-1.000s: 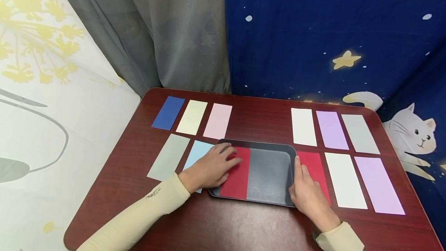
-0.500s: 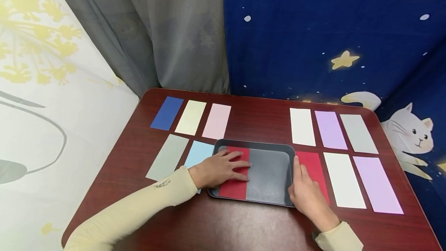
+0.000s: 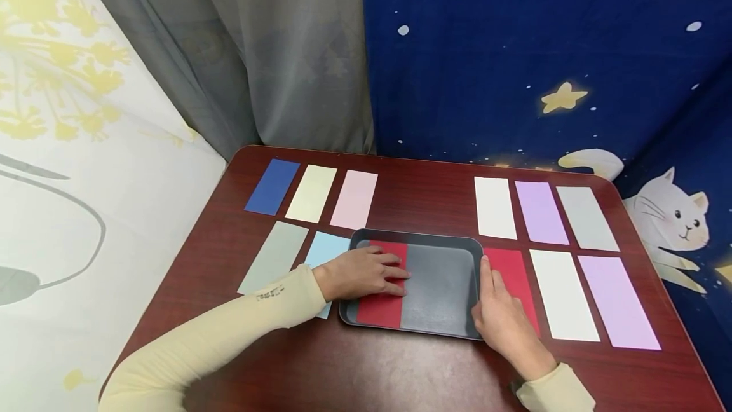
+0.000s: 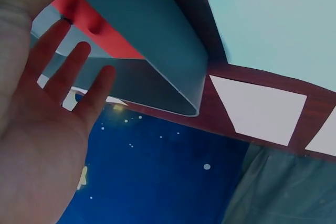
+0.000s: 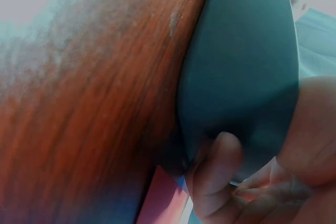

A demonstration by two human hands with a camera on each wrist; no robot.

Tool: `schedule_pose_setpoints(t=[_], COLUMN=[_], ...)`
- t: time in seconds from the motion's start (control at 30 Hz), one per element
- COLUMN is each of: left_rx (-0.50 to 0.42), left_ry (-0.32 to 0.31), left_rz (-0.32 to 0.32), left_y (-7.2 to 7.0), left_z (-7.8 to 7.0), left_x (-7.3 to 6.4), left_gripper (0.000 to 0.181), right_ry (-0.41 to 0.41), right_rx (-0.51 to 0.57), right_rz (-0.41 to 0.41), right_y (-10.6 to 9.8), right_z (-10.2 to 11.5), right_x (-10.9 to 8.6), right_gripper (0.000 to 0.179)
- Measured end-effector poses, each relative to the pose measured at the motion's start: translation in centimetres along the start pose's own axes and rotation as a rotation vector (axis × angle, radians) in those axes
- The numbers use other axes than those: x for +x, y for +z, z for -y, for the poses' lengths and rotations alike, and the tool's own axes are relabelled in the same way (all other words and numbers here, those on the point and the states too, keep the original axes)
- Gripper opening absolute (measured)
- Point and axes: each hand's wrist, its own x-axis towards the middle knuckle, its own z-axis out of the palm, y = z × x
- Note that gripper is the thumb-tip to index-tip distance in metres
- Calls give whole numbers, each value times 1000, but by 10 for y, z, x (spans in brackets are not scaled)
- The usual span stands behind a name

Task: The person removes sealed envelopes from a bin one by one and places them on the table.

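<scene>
A dark grey rectangular tray (image 3: 443,291) sits on the table, with a red paper card (image 3: 380,313) lying in its left part. Over that card my left hand (image 3: 363,272) lies with fingers spread, their tips at the card's right edge. In the left wrist view the left hand (image 4: 47,135) shows straight, parted fingers near the red card, holding nothing. My right hand (image 3: 506,320) grips the tray's right end. Seen from the right wrist, fingers (image 5: 215,177) bend against the outer wall of the tray (image 5: 244,51), with the thumb at its rim.
Left of the tray lie blue (image 3: 272,186), cream (image 3: 311,193), pink (image 3: 354,199), grey-green (image 3: 274,256) and light blue (image 3: 328,248) cards. Right of it are another red card (image 3: 511,278), white (image 3: 565,294) and lilac cards (image 3: 619,302), and a grey card (image 3: 588,218).
My left hand has moved a little right over the red card, and its fingers have spread and straightened. My right hand keeps its hold on the tray, which stays about where it was.
</scene>
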Motion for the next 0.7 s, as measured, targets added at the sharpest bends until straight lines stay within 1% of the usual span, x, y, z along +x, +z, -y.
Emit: schedule_pose_setpoints(t=[0.17,0.27,0.47,0.7], left_rx=[28,61,109,105], left_ry=[15,22,49,67], left_rz=[-84,-96,-80,-86], left_y=[2,3,3,2], left_z=[2,2,2,3], left_x=[1,2,6,6], left_gripper=[41,34,35,47], right_ry=[-3,-2,8,18], right_rx=[-5,-5,-2,-2], right_rz=[-2,0,13,18], right_y=[0,0,0,0], right_z=[0,0,0,0], right_x=[0,0,0,1], right_gripper=[89,89,91,91])
